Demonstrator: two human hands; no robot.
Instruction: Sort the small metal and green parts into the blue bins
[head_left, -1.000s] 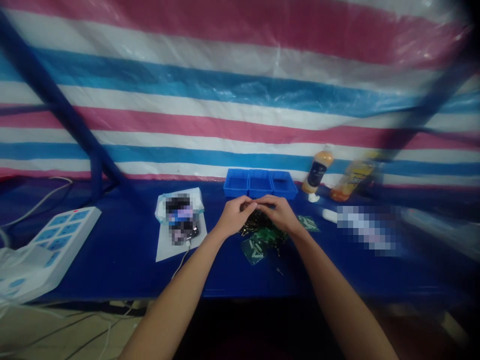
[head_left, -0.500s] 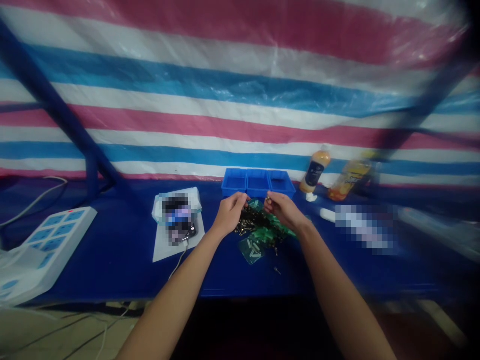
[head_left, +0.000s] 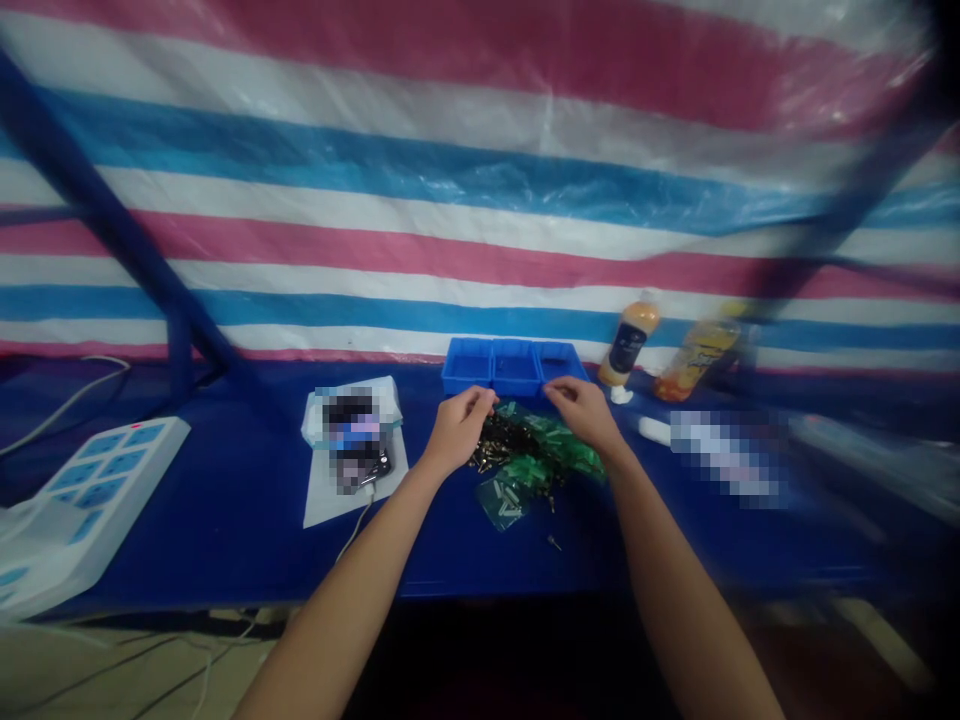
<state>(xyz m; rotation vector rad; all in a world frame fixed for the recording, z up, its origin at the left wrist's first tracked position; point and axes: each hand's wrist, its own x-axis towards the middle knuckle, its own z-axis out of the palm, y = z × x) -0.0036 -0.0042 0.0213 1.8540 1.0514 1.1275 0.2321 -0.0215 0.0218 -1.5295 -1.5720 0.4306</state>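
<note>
My left hand (head_left: pixel 459 428) is closed in a pinch over the left side of a pile of small brass-coloured metal parts (head_left: pixel 491 450). What its fingertips hold, if anything, is too small to make out. My right hand (head_left: pixel 585 410) has thumb and fingers together at the front edge of the right one of three joined blue bins (head_left: pixel 515 388); anything between them cannot be made out. Green plastic bags (head_left: pixel 551 445) lie on the pile between the hands. In front is a small clear bag (head_left: pixel 504 502) of pale cylindrical pieces, with a single loose metal part (head_left: pixel 553 542) nearby.
A phone (head_left: pixel 367 465) with a cable rests on white paper (head_left: pixel 322 500) at left, beyond which lies a white power strip (head_left: pixel 127 480). Two drink bottles (head_left: pixel 628 345) and crumpled white tissue (head_left: pixel 621 394) stand at back right. Everything sits on a blue table (head_left: pixel 480 575).
My right hand has moved slightly right, to the right bin's front edge. The small brass-coloured part at its fingertips no longer shows. My left hand stays nearly still.
</note>
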